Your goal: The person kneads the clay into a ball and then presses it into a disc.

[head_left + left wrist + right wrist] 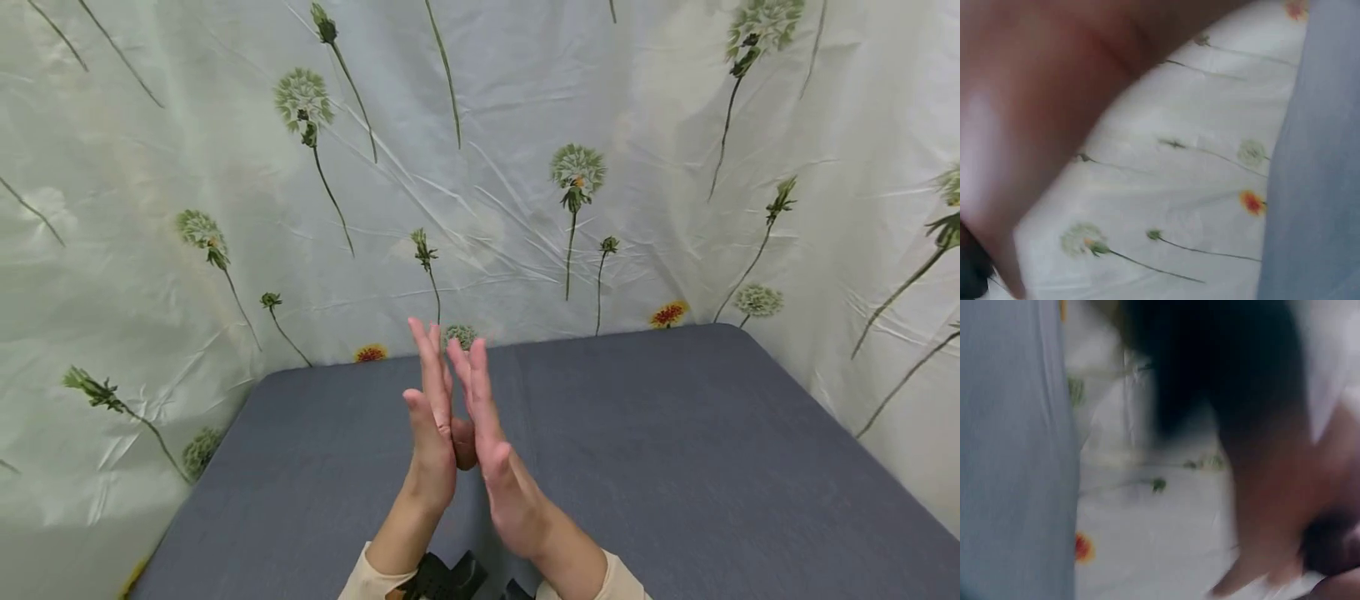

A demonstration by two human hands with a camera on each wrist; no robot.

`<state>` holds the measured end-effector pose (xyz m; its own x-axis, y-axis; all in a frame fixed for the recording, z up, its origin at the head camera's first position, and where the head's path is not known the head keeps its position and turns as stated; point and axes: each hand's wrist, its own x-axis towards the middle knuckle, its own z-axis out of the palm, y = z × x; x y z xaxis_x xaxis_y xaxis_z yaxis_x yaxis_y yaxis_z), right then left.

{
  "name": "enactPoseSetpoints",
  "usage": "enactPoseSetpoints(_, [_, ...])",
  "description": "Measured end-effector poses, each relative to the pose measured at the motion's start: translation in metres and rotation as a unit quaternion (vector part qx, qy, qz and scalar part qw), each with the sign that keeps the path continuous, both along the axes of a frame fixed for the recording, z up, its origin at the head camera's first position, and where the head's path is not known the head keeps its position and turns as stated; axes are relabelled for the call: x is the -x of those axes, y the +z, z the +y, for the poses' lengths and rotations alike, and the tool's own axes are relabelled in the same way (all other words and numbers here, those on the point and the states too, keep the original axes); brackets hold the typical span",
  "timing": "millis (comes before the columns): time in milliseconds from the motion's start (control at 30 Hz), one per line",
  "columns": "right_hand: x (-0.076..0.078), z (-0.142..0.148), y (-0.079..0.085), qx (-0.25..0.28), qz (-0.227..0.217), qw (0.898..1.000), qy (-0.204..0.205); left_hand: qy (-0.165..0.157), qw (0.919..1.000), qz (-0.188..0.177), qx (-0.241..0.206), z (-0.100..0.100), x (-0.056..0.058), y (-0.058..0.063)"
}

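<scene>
Two upright palms face each other with a brown rounded lump (465, 446) between them.
From my head feed, the left hand (437, 433) and right hand (491, 446) have straight fingers pointing up, each hand's held close together, the two sets of fingertips apart; neither hand pinches anything. I see the lump low in the gap, flanked by both palms, with the grey tabletop (660, 433) behind and a dandelion-print cloth (502, 275) beyond. Cream sleeves (371, 575) end near the wrists. Both wrist feeds blur, so I cannot tell the fingers there.
</scene>
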<state>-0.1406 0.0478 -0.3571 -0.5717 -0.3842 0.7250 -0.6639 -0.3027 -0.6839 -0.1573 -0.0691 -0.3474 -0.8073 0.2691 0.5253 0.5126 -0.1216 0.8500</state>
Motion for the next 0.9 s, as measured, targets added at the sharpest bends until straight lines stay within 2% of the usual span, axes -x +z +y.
enactPoseSetpoints(67, [-0.003,-0.001,0.003,0.004,0.019,1.000,0.005,-0.011,0.9995,-0.027,-0.014,-0.001,0.004,-0.003])
enactPoseSetpoints(133, [-0.006,0.003,0.009,0.012,0.022,1.000,0.003,-0.032,0.9987,-0.036,-0.016,0.002,0.004,-0.005])
enactPoseSetpoints(300, [0.003,0.022,0.013,0.026,-0.005,0.999,-0.024,-0.069,0.9972,-0.018,0.021,0.015,-0.011,-0.004])
enactPoseSetpoints(367, [0.010,0.025,0.008,0.031,-0.020,0.999,-0.030,-0.079,0.9965,-0.005,0.027,0.019,-0.016,-0.003])
enactPoseSetpoints(433, [0.015,0.024,0.002,0.034,-0.042,0.998,-0.025,-0.074,0.9971,0.018,0.012,0.019,-0.018,-0.001])
enactPoseSetpoints(533, [0.016,0.014,-0.006,0.025,-0.073,0.997,-0.004,-0.024,0.9979,0.058,-0.018,0.014,-0.016,0.003])
enactPoseSetpoints(600, [0.011,0.005,-0.009,0.005,-0.083,0.997,0.008,0.014,0.9973,0.062,-0.037,0.007,-0.012,0.005])
enactPoseSetpoints(667, [0.006,-0.002,-0.009,-0.010,-0.071,0.997,0.010,0.034,0.9975,0.045,-0.043,0.002,-0.008,0.006])
enactPoseSetpoints(800, [-0.002,-0.001,0.001,0.001,-0.025,1.000,-0.010,0.003,0.9998,0.007,-0.019,0.003,-0.005,-0.001])
enactPoseSetpoints(900, [0.002,0.012,0.008,0.030,-0.016,0.999,-0.027,-0.031,0.9994,0.004,0.015,0.013,-0.010,-0.006])
